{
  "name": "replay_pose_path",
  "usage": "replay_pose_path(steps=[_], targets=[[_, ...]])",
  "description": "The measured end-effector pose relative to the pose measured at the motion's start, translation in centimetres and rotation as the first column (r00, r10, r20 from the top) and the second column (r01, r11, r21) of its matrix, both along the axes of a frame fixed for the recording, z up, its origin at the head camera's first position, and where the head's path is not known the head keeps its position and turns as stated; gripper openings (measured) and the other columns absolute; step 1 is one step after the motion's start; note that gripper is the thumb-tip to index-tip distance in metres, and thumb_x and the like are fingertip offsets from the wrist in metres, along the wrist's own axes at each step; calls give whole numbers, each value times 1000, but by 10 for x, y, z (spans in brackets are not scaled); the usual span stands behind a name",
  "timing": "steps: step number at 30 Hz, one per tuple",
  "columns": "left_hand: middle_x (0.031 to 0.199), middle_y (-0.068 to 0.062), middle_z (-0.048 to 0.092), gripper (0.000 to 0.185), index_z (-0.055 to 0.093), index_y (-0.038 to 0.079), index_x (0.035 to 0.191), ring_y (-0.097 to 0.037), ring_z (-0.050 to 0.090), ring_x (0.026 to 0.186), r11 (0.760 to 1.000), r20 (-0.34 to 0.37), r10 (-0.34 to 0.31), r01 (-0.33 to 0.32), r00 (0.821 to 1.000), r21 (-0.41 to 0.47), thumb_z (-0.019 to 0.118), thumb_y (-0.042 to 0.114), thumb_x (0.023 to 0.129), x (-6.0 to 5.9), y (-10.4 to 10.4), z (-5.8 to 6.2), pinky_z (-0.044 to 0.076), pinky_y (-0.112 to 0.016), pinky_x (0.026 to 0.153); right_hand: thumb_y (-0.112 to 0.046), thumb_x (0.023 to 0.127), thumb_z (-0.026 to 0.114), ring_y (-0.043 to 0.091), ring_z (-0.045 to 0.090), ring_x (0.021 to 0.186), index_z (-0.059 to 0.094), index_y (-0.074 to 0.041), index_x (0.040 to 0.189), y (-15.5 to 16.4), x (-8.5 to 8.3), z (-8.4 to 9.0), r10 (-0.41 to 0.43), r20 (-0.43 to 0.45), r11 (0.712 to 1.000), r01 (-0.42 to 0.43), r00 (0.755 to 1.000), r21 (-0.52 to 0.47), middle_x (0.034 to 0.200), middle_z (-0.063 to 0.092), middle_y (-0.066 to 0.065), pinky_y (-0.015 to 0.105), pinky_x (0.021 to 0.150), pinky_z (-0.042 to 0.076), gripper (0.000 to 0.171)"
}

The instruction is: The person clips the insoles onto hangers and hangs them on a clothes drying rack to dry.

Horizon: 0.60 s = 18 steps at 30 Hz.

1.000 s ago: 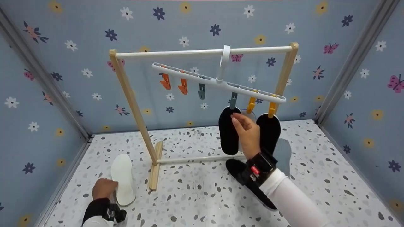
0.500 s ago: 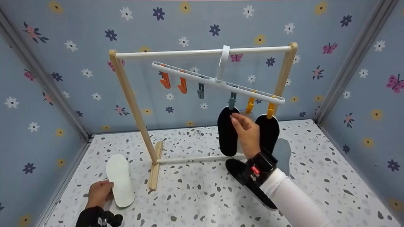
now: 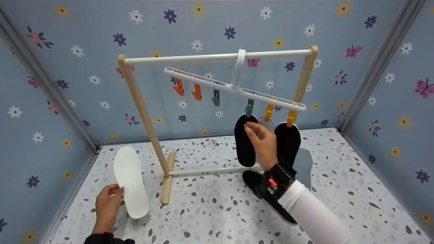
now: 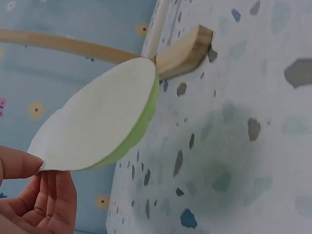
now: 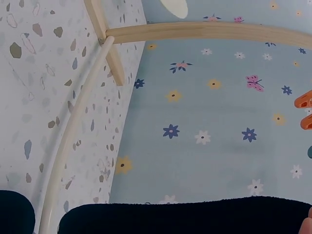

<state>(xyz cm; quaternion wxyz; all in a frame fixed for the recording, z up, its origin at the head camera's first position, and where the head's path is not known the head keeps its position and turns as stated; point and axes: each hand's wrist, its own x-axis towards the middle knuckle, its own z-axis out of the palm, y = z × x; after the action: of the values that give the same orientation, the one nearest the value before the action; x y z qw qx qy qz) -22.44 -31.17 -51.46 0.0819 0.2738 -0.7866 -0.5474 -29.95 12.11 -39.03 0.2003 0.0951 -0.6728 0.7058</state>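
My left hand (image 3: pixel 109 206) pinches the long edge of a white insole (image 3: pixel 131 183), thumb on one face and fingertips beneath. In the left wrist view this insole (image 4: pixel 102 117) is tilted and raised above the tabletop, its underside light green. My right hand (image 3: pixel 265 147) is loosely curled in front of a black insole (image 3: pixel 244 145), thumb and forefinger tips close together over its upper part. That insole hangs from a grey-green clip (image 3: pixel 249 110) on a white hanger (image 3: pixel 206 81). Another black insole (image 3: pixel 288 139) hangs from a yellow clip (image 3: pixel 290 119).
The hanger slants down to the right from a rack's top rail (image 3: pixel 183 59). Orange clips (image 3: pixel 196 92) hang at its left. A pale insole (image 3: pixel 266 123) shows behind my right hand. On the speckled tabletop (image 3: pixel 206 210) lies a black insole (image 3: pixel 252 179), partly under my right forearm.
My left hand has moved up and forward with the white insole, which has risen from the tabletop. My right hand has stayed nearly in place, shifting slightly left.
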Motion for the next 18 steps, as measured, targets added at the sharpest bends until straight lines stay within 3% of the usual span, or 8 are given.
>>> replay_pose_path(steps=[3,6,11,14,18], targets=[[111,-15,51,37,47,-2,124,-8,57,78,1000,-39,5,-6,999,-23,50,22,96,12,25,22,53,-28,68,-9,89,64,12,64,97,64,5,111,-2,1,3,4,-3,1000,-4,1000,-2,109,67,16,23,88,49,26],[111,-15,50,37,47,-2,122,-12,57,81,1000,-77,18,-19,997,-11,51,23,96,17,41,30,53,-29,69,-9,90,64,11,64,96,64,5,110,-4,0,6,7,-5,1000,-7,1000,-5,109,67,16,22,88,49,25],[106,-15,52,31,51,0,115,-21,58,83,999,-126,7,-2,992,35,55,22,94,16,56,26,52,-33,67,-9,90,64,13,64,96,64,5,110,-8,0,11,14,-3,1000,-14,1000,-3,109,67,14,23,87,49,25],[105,-16,53,28,52,0,113,-22,58,80,999,-133,-27,30,991,27,55,20,93,12,64,20,52,-35,65,-9,90,63,18,63,98,65,4,111,-12,0,14,18,-17,1000,-18,1000,8,110,67,15,24,87,49,24],[105,-16,53,27,52,1,113,-20,59,79,1000,-169,-20,23,985,15,56,19,92,11,70,13,54,-35,64,-10,90,63,22,63,101,65,2,112,-19,-2,18,19,-44,999,-18,999,26,111,66,15,25,88,49,25]])
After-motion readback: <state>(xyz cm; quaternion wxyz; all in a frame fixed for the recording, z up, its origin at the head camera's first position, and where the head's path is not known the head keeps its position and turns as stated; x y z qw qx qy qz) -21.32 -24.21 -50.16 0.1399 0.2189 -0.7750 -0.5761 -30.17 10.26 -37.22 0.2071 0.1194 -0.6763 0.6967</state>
